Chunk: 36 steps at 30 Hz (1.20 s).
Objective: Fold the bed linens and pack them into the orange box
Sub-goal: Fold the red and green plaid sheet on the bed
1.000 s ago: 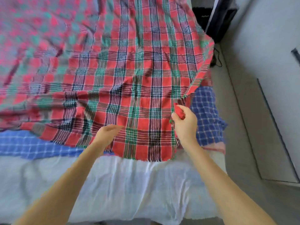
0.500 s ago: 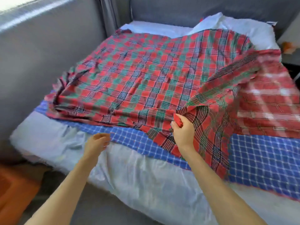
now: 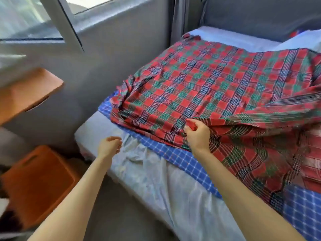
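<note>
A red and green plaid sheet [image 3: 208, 84] lies spread and partly doubled over on the bed. My right hand [image 3: 197, 136] grips a bunched corner of it near the bed's front edge. Under it lies a blue checked sheet [image 3: 182, 159], and beneath that a white sheet [image 3: 156, 180] covers the mattress. My left hand [image 3: 110, 145] hovers over the white sheet's corner, fingers loosely curled, holding nothing. The orange box [image 3: 36, 181] stands on the floor at lower left, beside the bed.
An orange flap or lid [image 3: 26, 94] juts out at the left above the box. A grey wall with a window [image 3: 34, 20] runs along the bed's far side. A white pillow [image 3: 298, 40] lies at the head of the bed.
The view has swung left, bringing the wall, window and orange box into sight. My right hand has carried the plaid corner leftward across the bed; my left hand has come off the sheet.
</note>
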Available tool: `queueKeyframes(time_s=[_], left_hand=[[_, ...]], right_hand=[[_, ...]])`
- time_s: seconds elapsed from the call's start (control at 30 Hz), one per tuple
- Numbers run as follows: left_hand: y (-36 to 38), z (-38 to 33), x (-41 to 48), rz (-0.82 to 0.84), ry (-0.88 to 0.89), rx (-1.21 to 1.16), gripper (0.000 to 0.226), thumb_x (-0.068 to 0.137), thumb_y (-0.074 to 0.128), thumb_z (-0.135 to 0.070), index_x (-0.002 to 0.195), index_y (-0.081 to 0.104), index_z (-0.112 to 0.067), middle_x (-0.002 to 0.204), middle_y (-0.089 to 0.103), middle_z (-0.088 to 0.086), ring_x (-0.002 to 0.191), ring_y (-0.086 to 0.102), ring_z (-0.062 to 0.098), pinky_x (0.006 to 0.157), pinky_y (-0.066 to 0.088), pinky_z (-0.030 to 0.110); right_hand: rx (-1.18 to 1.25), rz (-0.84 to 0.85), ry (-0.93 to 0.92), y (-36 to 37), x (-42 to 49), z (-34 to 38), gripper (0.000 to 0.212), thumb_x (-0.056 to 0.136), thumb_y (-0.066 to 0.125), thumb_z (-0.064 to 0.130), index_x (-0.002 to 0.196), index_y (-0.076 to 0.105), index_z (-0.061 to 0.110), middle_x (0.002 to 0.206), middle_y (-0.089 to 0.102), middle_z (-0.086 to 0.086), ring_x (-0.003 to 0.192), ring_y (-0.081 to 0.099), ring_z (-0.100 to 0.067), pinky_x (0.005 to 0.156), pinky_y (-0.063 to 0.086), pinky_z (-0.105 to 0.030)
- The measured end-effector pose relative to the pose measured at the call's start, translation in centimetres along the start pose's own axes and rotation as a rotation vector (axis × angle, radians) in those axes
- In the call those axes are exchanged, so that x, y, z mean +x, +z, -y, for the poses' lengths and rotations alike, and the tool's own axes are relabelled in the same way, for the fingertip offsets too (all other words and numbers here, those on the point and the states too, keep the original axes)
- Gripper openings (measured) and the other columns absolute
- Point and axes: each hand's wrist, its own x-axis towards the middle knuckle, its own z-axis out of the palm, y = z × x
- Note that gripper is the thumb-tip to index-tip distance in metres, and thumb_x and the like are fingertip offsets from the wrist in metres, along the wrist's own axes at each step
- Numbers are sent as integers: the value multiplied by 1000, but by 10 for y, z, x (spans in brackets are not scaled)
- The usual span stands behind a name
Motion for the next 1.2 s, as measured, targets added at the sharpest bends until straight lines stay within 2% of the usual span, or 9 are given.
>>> queueKeyframes(time_s=[0.27,0.37,0.47,0.6,0.73,0.9,1.0,1.1,1.2], left_hand=[[-32,-34,115,-112,20,0,14,89,50,-1,79,60,-3,79,57,14,73,51,25,74,45,33],[-38,-48,178,-106,31,12,21,86,52,-1,67,57,-7,66,53,11,61,47,22,72,42,31],[-42,-65,261,-53,17,66,20,74,55,-12,55,51,-11,59,46,7,60,40,20,65,37,30],[-38,-82,356,22,17,250,24,76,53,-14,53,47,-13,55,44,7,57,37,20,57,33,28],[-25,-94,437,55,3,352,29,78,53,-14,49,51,-11,53,51,9,60,52,25,63,48,32],[-1,-98,503,97,-1,458,27,81,54,-16,55,54,-11,65,62,17,68,57,29,69,48,33],[22,-98,538,91,-14,467,32,80,52,-9,49,45,-13,50,43,6,51,38,19,53,35,29],[47,-98,574,59,-38,452,30,78,48,-3,51,43,-14,51,39,4,52,36,19,55,33,28],[69,-98,619,36,57,530,21,83,47,-3,89,66,-10,87,65,14,85,59,33,78,46,34]], right_hand=[[-2,143,-77,131,44,68,26,90,59,6,115,63,3,88,68,-8,63,62,-16,64,55,-24],[20,104,-90,183,70,87,27,89,60,6,115,64,4,95,70,-11,79,68,-24,75,57,-39],[15,93,-92,252,100,105,28,88,61,7,116,65,6,98,69,-10,83,68,-26,77,57,-42],[-173,75,4,328,147,108,28,88,61,7,116,62,5,103,66,-8,81,66,-26,76,54,-38],[-476,61,134,360,197,88,23,90,61,12,112,59,5,89,59,-3,77,53,-17,68,36,-23],[-722,31,229,378,248,56,12,86,66,20,76,62,14,64,57,1,64,57,-20,56,41,-27],[-823,49,245,390,275,42,16,88,63,28,75,63,17,61,56,4,60,54,-18,48,33,-24],[-835,85,254,404,300,27,17,88,62,27,74,61,17,56,53,6,54,51,-15,43,29,-22],[-808,140,251,414,324,10,15,88,62,29,76,63,21,58,57,7,52,51,-12,43,29,-22]])
